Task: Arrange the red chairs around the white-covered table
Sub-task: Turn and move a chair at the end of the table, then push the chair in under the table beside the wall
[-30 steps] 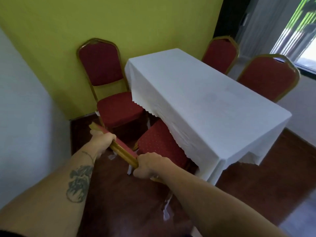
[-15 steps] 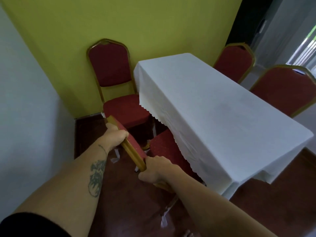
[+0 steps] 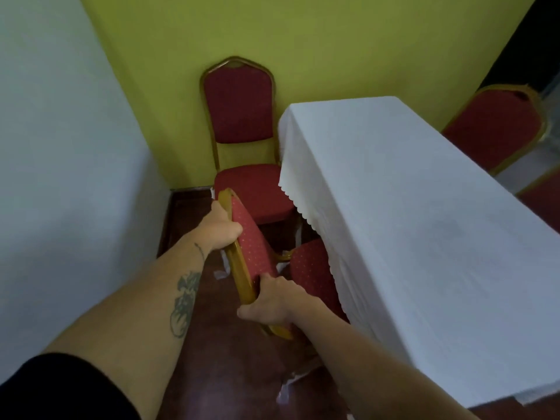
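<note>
A red chair with a gold frame (image 3: 253,247) stands at the table's long left side, its seat partly under the cloth. My left hand (image 3: 221,227) grips the far end of its backrest top, my right hand (image 3: 269,301) the near end. The white-covered table (image 3: 424,225) fills the right half. A second red chair (image 3: 242,116) stands by the green wall at the table's far left corner. A third red chair (image 3: 497,125) shows past the table's right side, and the edge of another red chair (image 3: 545,201) just below it.
A pale wall (image 3: 60,177) closes the left side and a green wall (image 3: 303,40) the back, leaving a narrow strip of dark red-brown floor (image 3: 212,359) between wall and table. White wrappings cling to the chair legs (image 3: 285,389).
The view has swung left and closer. The held chair's backrest now runs more front to back, and its seat sits further under the cloth. Both hands keep their grip.
</note>
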Tool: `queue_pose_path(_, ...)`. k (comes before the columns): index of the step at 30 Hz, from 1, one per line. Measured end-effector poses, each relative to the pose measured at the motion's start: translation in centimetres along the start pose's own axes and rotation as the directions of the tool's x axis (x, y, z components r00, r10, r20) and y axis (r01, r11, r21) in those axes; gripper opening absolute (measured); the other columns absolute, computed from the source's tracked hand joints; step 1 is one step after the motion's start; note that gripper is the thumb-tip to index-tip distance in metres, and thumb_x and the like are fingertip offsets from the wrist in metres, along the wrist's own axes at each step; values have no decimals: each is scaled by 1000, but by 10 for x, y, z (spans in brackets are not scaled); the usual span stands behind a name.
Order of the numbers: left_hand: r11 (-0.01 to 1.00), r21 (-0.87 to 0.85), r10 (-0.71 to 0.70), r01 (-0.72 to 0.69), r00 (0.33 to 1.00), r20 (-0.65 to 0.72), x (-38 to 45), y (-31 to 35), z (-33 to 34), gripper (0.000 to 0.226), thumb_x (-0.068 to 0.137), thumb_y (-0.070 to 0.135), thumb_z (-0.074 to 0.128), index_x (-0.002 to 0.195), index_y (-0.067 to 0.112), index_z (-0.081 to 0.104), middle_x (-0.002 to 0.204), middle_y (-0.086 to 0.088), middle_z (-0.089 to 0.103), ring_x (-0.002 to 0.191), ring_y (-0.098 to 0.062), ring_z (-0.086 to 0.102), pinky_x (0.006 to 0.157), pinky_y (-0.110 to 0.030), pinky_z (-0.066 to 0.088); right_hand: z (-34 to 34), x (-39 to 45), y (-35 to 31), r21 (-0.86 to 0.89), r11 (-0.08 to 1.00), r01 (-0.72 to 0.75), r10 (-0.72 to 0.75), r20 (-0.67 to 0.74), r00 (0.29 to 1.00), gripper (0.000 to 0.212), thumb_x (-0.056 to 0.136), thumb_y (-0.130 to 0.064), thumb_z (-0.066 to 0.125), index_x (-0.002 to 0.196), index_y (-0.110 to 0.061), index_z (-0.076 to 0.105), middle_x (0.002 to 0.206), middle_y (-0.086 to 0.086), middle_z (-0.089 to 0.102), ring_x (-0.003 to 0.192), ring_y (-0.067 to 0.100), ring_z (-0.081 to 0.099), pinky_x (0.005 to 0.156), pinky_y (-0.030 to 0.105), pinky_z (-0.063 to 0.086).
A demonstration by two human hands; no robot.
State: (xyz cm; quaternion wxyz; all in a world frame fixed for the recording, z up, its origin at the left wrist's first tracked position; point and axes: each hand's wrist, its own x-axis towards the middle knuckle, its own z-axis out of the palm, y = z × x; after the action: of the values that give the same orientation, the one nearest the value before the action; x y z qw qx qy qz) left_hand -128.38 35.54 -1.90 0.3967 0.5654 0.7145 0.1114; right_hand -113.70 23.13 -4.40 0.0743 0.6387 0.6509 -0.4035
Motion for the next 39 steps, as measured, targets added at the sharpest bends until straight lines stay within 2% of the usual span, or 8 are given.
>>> queue_pose_path(7, 997, 55, -55, 49, 992, 116, -16, 0, -16, 95, 82, 54, 66, 156, 19, 19, 138, -9, 54, 118, -32, 59, 100, -50, 51, -22, 5, 16, 79, 995, 67, -74, 84, 994, 113, 74, -79, 64, 162, -19, 30, 161, 13, 43, 143, 38, 46, 115, 51, 42)
queue_pose_path(11, 994, 105, 6, -11, 999, 48, -28, 10, -33, 44, 94, 50, 57, 123, 18, 55, 116, -5, 63, 104, -27, 64, 85, -41, 56, -56, 10, 3, 131, 986, 108, -111, 14, 994, 101, 75, -74, 63, 159, -24, 36, 155, 9, 50, 136, 36, 53, 112, 54, 45)
queue_pose_path(14, 978, 188, 92, -85, 995, -27, -32, 17, -55, 15, 97, 40, 56, 94, 26, 53, 106, -8, 68, 99, -30, 67, 82, -38, 53, -76, 17, -15, 141, 980, 140, -137, -28, 990, 92, 83, -64, 63, 161, -23, 34, 153, 9, 51, 130, 34, 57, 109, 51, 50)
queue_pose_path(17, 971, 207, 134, -116, 988, -78, -25, 16, -83, 27, 96, 31, 57, 74, 31, 41, 98, -14, 67, 103, -37, 69, 93, -44, 52, -92, 29, -35, 157, 974, 161, -154, -53, 987, 84, 89, -55, 64, 159, -20, 34, 149, 10, 53, 124, 32, 61, 104, 49, 54)
queue_pose_path(19, 973, 187, 150, -132, 985, -85, -17, 12, -105, 5, 95, 24, 57, 93, 24, 60, 102, -11, 65, 108, -37, 69, 98, -45, 51, -101, 40, -52, 125, 976, 177, -169, -78, 983, 78, 92, -51, 65, 157, -19, 37, 148, 10, 53, 125, 31, 59, 105, 47, 52)
queue_pose_path(25, 978, 155, 153, -140, 985, -76, 41, -18, -179, 47, 91, 18, 57, 138, 12, 60, 140, -12, 62, 119, -30, 65, 107, -45, 50, -126, 81, -110, 42, 983, 176, -167, -164, 972, 78, 98, -42, 63, 162, -16, 27, 153, 13, 51, 125, 28, 57, 101, 38, 48)
queue_pose_path(34, 965, 157, 225, -208, 970, -96, 107, -32, -272, 50, 93, 10, 55, 142, 10, 58, 131, -17, 67, 122, -31, 62, 103, -34, 48, -169, 157, -193, 31, 984, 176, -157, -318, 935, 84, 94, -39, 66, 164, -17, 25, 163, 12, 37, 124, 23, 53, 96, 33, 49)
queue_pose_path(39, 953, 187, 265, -241, 957, -116, 149, -26, -306, 47, 95, 14, 55, 142, 14, 57, 135, -14, 64, 123, -30, 60, 100, -32, 48, -195, 201, -228, 33, 988, 153, -133, -342, 930, 93, 90, -49, 65, 165, -20, 19, 169, 16, 22, 145, 38, 40, 113, 52, 44)
